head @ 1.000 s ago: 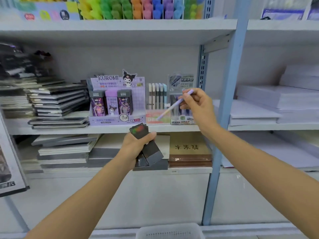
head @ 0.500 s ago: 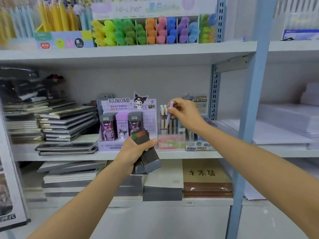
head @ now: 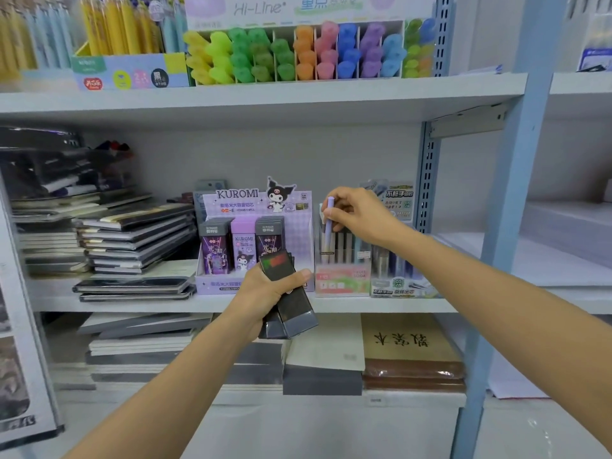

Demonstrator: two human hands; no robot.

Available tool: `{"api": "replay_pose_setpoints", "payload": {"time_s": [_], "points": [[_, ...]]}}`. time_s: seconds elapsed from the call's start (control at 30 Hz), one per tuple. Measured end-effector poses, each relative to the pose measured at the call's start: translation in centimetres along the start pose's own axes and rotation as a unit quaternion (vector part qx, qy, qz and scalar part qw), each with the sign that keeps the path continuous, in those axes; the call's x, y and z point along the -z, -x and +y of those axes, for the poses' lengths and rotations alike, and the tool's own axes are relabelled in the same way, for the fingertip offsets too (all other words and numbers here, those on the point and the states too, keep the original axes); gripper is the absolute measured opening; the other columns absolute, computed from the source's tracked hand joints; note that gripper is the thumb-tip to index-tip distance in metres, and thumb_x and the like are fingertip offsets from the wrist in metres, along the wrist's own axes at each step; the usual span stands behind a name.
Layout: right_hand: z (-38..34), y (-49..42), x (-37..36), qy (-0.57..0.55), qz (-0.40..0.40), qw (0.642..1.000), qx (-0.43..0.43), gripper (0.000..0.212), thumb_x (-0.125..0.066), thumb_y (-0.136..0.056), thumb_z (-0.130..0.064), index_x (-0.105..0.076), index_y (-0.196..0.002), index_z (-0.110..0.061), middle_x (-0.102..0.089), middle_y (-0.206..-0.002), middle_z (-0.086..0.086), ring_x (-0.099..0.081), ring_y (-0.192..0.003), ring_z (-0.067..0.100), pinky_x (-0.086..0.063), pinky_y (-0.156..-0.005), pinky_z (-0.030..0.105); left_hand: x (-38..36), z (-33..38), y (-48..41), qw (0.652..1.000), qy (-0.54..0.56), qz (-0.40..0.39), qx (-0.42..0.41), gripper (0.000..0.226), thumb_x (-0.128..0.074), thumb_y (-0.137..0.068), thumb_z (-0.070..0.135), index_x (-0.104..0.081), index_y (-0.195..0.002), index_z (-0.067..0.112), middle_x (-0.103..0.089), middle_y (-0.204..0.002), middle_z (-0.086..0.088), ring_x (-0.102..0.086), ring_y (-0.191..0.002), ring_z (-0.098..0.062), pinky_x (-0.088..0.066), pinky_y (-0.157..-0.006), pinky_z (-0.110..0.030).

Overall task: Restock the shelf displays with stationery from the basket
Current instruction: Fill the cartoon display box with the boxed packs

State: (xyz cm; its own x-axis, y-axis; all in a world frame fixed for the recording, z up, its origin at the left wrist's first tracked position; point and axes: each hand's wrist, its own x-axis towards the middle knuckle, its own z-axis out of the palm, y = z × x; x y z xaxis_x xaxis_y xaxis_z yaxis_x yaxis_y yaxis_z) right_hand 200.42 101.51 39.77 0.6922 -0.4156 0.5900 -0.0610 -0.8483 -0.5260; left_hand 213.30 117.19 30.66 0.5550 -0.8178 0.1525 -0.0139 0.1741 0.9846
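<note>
My right hand (head: pixel 359 217) pinches a lilac pen (head: pixel 329 226) near its top and holds it upright, its lower end down among the other pens in the clear pen display box (head: pixel 342 279) on the middle shelf. My left hand (head: pixel 265 298) grips a small stack of dark grey slim boxes (head: pixel 291 303) in front of the purple Kuromi display box (head: pixel 255 240). The basket is out of view.
Stacked dark notebooks (head: pixel 132 240) fill the middle shelf's left. A second pen display (head: pixel 397 283) stands right of the clear box, by the blue upright post (head: pixel 516 207). Coloured highlighters (head: pixel 298 51) line the top shelf. Notebooks and brown books (head: pixel 410 352) lie below.
My right hand turned the lilac pen from slanted to upright and lowered it into the clear pen box. The view rose, so the basket has left the frame. My left hand kept its boxes.
</note>
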Motion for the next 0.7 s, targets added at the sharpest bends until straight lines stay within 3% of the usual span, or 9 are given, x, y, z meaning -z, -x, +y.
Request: {"api": "replay_pose_setpoints", "payload": {"time_s": [0.17, 0.33, 0.47, 0.6, 0.7], "points": [[-0.1, 0.3, -0.1, -0.006, 0.007, 1.000, -0.002, 0.009, -0.056, -0.095, -0.010, -0.062, -0.100, -0.004, -0.070, -0.088, 0.014, -0.070, -0.082, 0.024, -0.059, -0.077, 0.040, 0.3, 0.3, 0.2, 1.000, -0.001, 0.001, 0.000, 0.043, -0.087, -0.059, 0.028, -0.063, -0.091, 0.011, -0.070, -0.069, 0.002, -0.068, -0.062, -0.009, -0.054, -0.054, -0.021], [0.3, 0.1, 0.4, 0.005, 0.020, 1.000, -0.010, 0.009, -0.058, -0.095, -0.009, -0.062, -0.098, -0.002, -0.071, -0.085, 0.011, -0.071, -0.078, 0.025, -0.060, -0.070, 0.031, 0.5, 0.4, 0.5, 1.000, -0.005, 0.001, -0.002, 0.053, -0.087, -0.050, 0.034, -0.065, -0.092, 0.010, -0.070, -0.073, -0.001, -0.068, -0.064, -0.010, -0.055, -0.057, -0.023], [-0.1, 0.1, -0.4, 0.000, 0.039, 0.999, -0.001, 0.012, -0.059, -0.094, -0.009, -0.063, -0.104, -0.002, -0.070, -0.085, 0.015, -0.071, -0.078, 0.026, -0.060, -0.074, 0.036, 0.6, 0.6, 0.4, 1.000, -0.011, 0.004, -0.003, 0.057, -0.087, -0.050, 0.035, -0.064, -0.095, 0.010, -0.070, -0.074, -0.001, -0.068, -0.065, -0.011, -0.054, -0.056, -0.023], [-0.6, -0.2, -0.5, 0.056, -0.012, 0.998, 0.034, 0.007, -0.056, -0.096, -0.015, -0.061, -0.094, -0.010, -0.071, -0.084, 0.006, -0.070, -0.073, 0.016, -0.058, -0.078, 0.038, 0.2, 0.7, -0.3, 1.000, -0.015, 0.009, -0.004, 0.053, -0.087, -0.062, 0.029, -0.063, -0.104, 0.006, -0.070, -0.080, -0.004, -0.069, -0.069, -0.013, -0.053, -0.056, -0.022], [0.3, 0.1, -0.3, 0.021, -0.004, 0.999, 0.025, 0.007, -0.056, -0.095, -0.010, -0.060, -0.097, -0.006, -0.071, -0.082, 0.010, -0.071, -0.075, 0.019, -0.058, -0.076, 0.040, -0.2, 0.6, -0.9, 1.000, -0.011, 0.016, -0.001, 0.049, -0.087, -0.066, 0.024, -0.062, -0.105, 0.007, -0.070, -0.089, -0.010, -0.069, -0.073, -0.016, -0.054, -0.056, -0.022]]}}
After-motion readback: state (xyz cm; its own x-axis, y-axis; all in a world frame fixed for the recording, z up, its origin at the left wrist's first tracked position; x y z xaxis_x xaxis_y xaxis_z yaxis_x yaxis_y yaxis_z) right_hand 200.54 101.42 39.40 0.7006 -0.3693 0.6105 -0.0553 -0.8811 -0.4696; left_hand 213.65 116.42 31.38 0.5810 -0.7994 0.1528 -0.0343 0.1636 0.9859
